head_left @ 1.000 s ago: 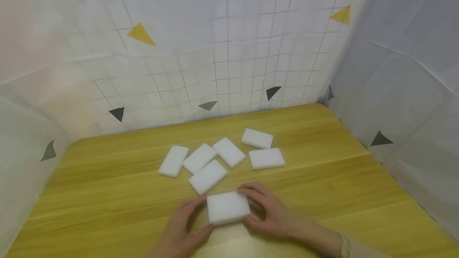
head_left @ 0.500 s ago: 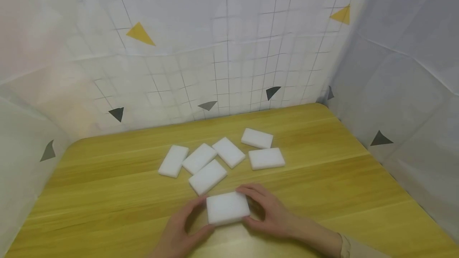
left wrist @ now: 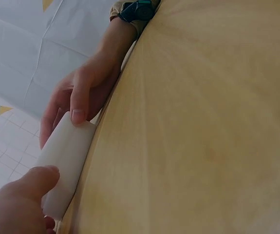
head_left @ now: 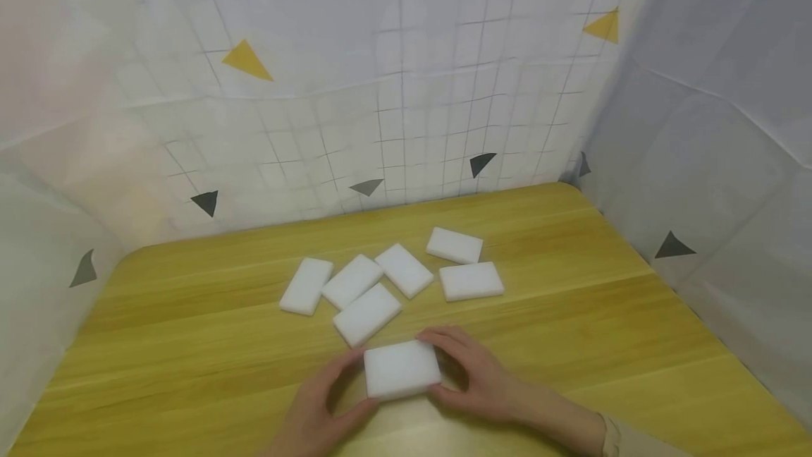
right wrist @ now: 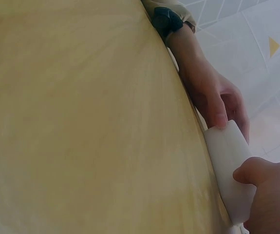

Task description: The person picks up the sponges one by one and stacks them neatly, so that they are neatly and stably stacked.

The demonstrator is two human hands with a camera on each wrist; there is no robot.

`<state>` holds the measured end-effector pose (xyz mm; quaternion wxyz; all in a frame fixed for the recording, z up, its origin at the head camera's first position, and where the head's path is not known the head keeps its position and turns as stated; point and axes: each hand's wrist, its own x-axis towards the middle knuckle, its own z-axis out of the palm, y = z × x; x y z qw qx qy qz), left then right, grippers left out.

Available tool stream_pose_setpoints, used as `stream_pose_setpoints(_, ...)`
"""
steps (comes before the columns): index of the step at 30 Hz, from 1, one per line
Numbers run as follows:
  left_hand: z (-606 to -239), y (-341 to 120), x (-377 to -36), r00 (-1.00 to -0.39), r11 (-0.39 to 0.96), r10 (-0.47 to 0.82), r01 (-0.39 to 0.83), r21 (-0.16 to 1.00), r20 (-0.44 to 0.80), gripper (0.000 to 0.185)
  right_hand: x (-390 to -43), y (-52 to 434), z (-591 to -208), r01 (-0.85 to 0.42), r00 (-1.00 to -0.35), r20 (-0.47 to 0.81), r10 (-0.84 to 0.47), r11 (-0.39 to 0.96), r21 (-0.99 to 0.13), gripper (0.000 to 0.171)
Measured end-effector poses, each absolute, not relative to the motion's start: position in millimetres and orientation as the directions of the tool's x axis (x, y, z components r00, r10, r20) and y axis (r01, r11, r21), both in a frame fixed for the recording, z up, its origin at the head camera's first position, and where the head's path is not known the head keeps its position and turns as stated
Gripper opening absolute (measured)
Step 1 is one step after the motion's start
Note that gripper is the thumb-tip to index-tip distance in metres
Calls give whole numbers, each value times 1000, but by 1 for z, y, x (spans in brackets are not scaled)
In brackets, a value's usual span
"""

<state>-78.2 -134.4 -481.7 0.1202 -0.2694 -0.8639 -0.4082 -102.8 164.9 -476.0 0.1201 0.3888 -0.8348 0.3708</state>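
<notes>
Head view: on the table [head_left: 190, 344], the left hand [head_left: 317, 407] is seen at the near edge, its thumb and fingers curled against the left end of a white block [head_left: 402, 369]. The block lies flat near the front middle of the table and is gripped from both ends. The right hand [head_left: 478, 376] is clasped round its right end, thumb at the near side, fingers at the far side. Six more blocks [head_left: 368, 314] are scattered just behind, well apart from the hands. A patterned sheet [head_left: 380, 90] is hung behind.
</notes>
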Motion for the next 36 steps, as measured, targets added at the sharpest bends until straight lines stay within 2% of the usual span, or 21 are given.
stream_pose_setpoints(13, -481, -136, -78, -808, 506, 373, 589, 629, 456, 65, -102, 163, -473, -727, -680, 462, -569, 442, -525, 67)
stream_pose_setpoints(19, -481, -135, -78, -827, 522, 370, 563, 641, 424, 70, -101, 164, -472, -708, -696, 433, -573, 448, -546, 68)
stream_pose_setpoints(31, -480, -134, -77, -832, 542, 370, 555, 631, 414, 71, -101, 165, -474, -746, -659, 480, -579, 419, -518, 68)
stream_pose_setpoints(36, -481, -135, -78, -812, 526, 388, 583, 619, 436, 71, -102, 166, -474, -734, -670, 485, -562, 403, -548, 67)
